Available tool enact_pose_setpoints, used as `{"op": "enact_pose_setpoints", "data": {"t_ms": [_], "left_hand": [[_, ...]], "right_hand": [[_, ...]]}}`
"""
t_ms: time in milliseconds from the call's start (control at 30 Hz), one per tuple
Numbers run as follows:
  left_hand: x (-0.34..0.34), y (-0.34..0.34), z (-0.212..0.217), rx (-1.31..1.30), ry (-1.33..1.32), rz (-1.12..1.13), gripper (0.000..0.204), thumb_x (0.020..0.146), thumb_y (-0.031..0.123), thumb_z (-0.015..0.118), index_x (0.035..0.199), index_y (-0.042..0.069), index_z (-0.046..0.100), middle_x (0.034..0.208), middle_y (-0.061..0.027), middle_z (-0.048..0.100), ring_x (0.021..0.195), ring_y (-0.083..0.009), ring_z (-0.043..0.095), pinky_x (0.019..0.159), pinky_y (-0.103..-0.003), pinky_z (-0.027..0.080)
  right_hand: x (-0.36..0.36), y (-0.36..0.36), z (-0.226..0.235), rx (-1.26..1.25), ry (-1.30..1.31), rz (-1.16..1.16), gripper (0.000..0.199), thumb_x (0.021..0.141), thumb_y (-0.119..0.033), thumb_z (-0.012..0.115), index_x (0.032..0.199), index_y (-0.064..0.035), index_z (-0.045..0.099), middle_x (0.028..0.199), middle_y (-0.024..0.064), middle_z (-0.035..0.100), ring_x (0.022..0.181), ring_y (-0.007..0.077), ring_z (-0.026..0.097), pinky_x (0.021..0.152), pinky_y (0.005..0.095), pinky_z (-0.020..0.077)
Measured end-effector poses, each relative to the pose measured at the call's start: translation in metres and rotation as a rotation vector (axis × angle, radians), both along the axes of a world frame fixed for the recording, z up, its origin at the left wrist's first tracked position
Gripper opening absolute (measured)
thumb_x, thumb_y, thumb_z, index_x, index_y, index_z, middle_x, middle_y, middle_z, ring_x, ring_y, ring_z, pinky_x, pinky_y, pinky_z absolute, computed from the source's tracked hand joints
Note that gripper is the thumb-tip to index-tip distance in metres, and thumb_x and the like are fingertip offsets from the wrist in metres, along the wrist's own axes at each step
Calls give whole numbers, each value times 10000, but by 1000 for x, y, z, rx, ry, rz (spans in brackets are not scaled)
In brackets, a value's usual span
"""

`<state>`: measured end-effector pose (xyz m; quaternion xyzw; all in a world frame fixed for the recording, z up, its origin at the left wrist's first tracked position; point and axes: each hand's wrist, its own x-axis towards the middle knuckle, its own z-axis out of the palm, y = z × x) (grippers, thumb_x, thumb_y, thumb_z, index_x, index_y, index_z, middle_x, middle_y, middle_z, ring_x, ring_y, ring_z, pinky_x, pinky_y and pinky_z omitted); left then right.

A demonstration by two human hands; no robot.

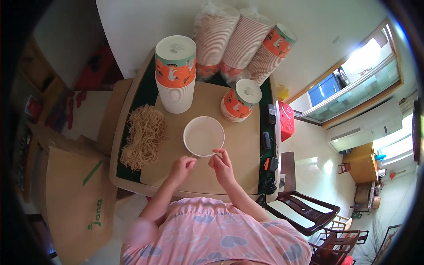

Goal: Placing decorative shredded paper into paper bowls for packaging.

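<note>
A white paper bucket [203,132] stands upright, open end up, on the cardboard-covered table [165,176] in front of me. My left hand [182,169] is at its near left side with the fingers pinched together. My right hand [222,164] is pinched close to the bucket's near right rim. A thin pale string [193,155] seems to run between the two pinches along that rim; it is barely visible. Left of the bucket lies a heap of tan strings [143,137].
Behind the bucket stand a tall upside-down bucket stack [176,75] and a shorter stack [240,100]. Bagged bucket stacks [216,39] lean against the wall. Chargers with cables [269,164] line the table's right edge. A cardboard box [77,194] stands left, a dark chair [304,210] right.
</note>
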<state>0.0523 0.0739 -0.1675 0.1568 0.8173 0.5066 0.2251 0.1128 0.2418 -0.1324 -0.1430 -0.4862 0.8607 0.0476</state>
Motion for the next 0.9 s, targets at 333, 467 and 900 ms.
{"op": "enact_pose_setpoints", "data": {"t_ms": [333,467,900], "left_hand": [[-39,29,4,-288,651,-384,234,715,45,565,933,77,642,1001,-120,613,983,-219,568,920,-402,366],[-41,43,20,-62,513,-158,132,733,39,588,854,22,640,811,-128,644,838,-224,624,791,-356,457],[-39,46,18,278,145,90,88,755,24,627,800,-26,570,671,-74,590,608,-96,521,575,-259,447]], "right_hand": [[21,-22,40,196,152,422,188,913,-23,442,1084,-46,366,824,87,572,813,147,559,729,266,439],[17,-25,51,144,166,477,163,912,-24,446,1067,-34,395,870,110,599,838,160,579,769,280,453],[-7,1,28,339,-68,188,107,865,-123,581,870,-17,592,760,10,612,646,69,538,622,209,450]]}}
